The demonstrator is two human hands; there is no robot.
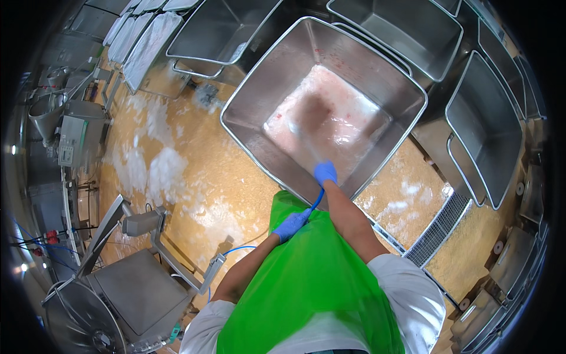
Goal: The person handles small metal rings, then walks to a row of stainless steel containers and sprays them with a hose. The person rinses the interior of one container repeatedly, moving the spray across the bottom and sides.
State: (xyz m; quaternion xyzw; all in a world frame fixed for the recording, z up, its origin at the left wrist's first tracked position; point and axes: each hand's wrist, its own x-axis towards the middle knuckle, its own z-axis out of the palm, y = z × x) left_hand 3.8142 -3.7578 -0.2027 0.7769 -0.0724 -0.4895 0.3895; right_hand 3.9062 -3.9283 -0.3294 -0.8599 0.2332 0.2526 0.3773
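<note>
Both my hands wear blue gloves and grip one blue hose (318, 199). My right hand (325, 173) is closed around its front end, over the near rim of a square steel tub (250, 103). Lower and to the left, close to my green apron (300, 271), my left hand (292, 225) is wrapped round the hose. A blurred jet of spray leaves my right hand toward the tub's inside. Pale pink, wet liquid or foam (321, 88) with small red bits covers the tub's bottom. The hose's tip is hidden by my right hand.
More steel tubs (407, 29) stand beyond this one, and another with a handle (492, 133) stands to the right. White foam (165, 174) lies on the wet tan floor. A floor drain grate (436, 230) is at right. A steel platform with a post (138, 295) stands at lower left.
</note>
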